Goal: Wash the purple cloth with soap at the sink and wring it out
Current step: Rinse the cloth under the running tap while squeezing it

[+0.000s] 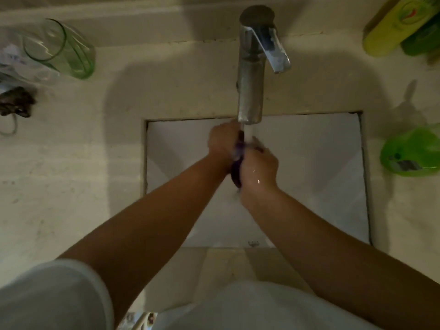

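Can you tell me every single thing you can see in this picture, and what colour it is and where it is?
purple cloth: one, dark purple, bunched between the two hands under the tap
tap: one, silver metal, behind the sink in the middle, water running from its spout
sink: one, white, square, set into the counter
counter: one, pale beige, all around the sink
glass: one, clear green, far left at the back
yellow bottle: one, yellow-green, top right corner
green bottle: one, dark green, beside the yellow one
green object: one, bright green, right of the sink; too blurred to name
dark bundle: one, brownish, left edge
left hand: one, grips the cloth
right hand: one, grips the cloth
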